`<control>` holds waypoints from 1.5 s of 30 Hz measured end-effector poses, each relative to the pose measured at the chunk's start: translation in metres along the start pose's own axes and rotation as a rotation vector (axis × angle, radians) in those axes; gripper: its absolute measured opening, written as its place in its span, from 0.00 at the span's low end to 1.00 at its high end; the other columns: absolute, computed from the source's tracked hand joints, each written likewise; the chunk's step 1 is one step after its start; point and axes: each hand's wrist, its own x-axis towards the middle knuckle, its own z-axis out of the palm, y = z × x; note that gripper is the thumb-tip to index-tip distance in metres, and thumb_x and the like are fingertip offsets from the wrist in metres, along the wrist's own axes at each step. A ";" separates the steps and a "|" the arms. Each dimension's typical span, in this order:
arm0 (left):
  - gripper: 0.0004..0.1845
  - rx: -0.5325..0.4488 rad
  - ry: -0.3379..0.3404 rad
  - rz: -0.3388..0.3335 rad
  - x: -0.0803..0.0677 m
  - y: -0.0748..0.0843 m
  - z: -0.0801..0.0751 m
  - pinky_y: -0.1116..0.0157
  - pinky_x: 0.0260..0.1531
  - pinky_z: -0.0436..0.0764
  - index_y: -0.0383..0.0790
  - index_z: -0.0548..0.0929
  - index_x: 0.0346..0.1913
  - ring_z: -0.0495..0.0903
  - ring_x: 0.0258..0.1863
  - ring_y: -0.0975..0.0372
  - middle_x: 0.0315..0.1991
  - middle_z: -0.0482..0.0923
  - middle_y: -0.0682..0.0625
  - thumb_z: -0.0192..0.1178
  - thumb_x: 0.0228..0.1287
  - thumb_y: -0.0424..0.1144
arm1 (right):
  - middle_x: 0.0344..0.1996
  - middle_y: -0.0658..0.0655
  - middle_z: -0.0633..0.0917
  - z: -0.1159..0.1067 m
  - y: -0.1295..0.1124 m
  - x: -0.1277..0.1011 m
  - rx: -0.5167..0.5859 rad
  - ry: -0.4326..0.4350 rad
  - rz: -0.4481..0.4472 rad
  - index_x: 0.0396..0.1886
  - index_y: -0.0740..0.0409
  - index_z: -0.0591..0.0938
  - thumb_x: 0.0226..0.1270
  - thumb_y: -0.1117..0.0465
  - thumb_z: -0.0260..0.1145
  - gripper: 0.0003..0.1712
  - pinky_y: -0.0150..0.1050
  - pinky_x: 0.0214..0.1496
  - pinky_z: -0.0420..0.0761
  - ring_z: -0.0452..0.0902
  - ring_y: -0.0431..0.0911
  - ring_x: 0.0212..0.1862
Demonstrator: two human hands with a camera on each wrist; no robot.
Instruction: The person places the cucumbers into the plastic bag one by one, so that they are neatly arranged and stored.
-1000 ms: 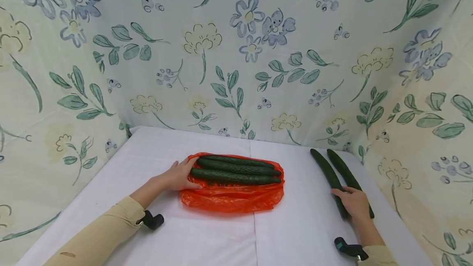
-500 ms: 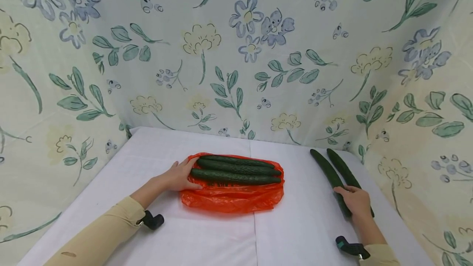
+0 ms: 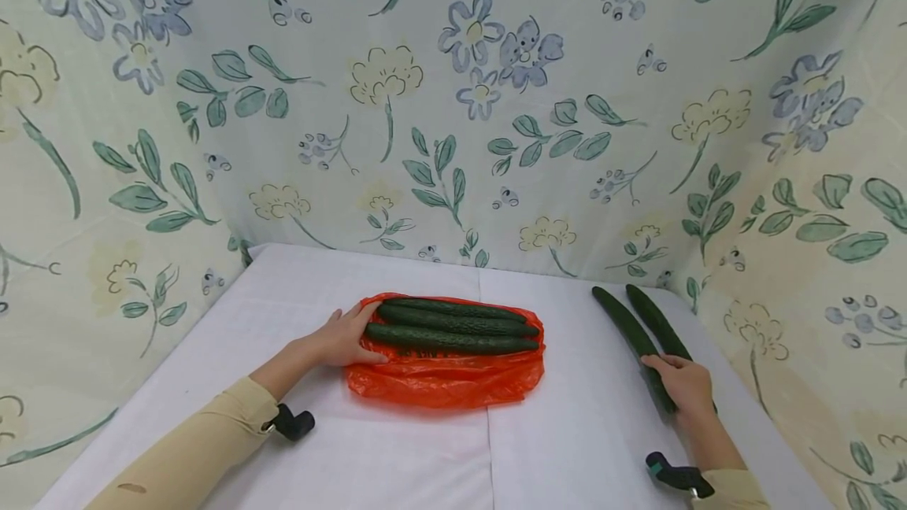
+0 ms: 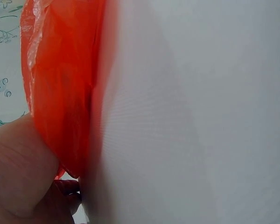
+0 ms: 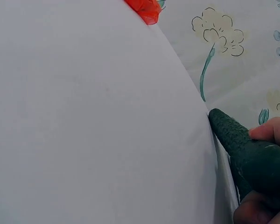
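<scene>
Two long dark green bumpy cucumbers (image 3: 641,334) lie side by side at 3 o'clock on the white cloth-covered table (image 3: 425,455), close to its right edge. The right hand (image 3: 686,386) curls its fingers around the left one's near end. The left hand (image 3: 343,334) rests on the crinkly orange plastic bag (image 3: 442,384) at centre, fingers relaxed against three more cucumbers (image 3: 453,329); plenty of bare cloth in front.

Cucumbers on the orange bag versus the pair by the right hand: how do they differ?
The three cucumbers on the orange bag lie crosswise, stacked side by side on plastic; the pair of cucumbers lies on the white cloth, pointing away. The left hand touches the trio's ends; the right hand grips the pair's near ends. All are long and dark green.
</scene>
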 end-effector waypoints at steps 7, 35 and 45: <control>0.64 -0.008 0.009 -0.012 0.000 -0.002 -0.001 0.36 0.75 0.42 0.41 0.49 0.80 0.52 0.78 0.43 0.78 0.57 0.39 0.71 0.49 0.68 | 0.69 0.77 0.66 0.002 -0.006 -0.001 0.002 -0.020 -0.031 0.67 0.74 0.71 0.67 0.40 0.65 0.44 0.67 0.70 0.64 0.59 0.71 0.71; 0.63 -0.001 0.012 -0.001 -0.003 0.000 -0.004 0.37 0.76 0.43 0.40 0.50 0.80 0.53 0.78 0.43 0.77 0.58 0.39 0.71 0.51 0.67 | 0.60 0.73 0.78 0.025 -0.074 -0.025 -0.101 -0.178 -0.252 0.63 0.70 0.76 0.66 0.43 0.68 0.39 0.57 0.56 0.78 0.75 0.61 0.57; 0.62 -0.006 0.017 -0.011 -0.003 0.003 -0.005 0.38 0.76 0.43 0.42 0.51 0.80 0.54 0.78 0.44 0.78 0.57 0.39 0.72 0.50 0.66 | 0.61 0.72 0.78 0.040 -0.097 -0.031 -0.130 -0.252 -0.275 0.65 0.68 0.75 0.65 0.43 0.70 0.40 0.61 0.61 0.76 0.73 0.61 0.57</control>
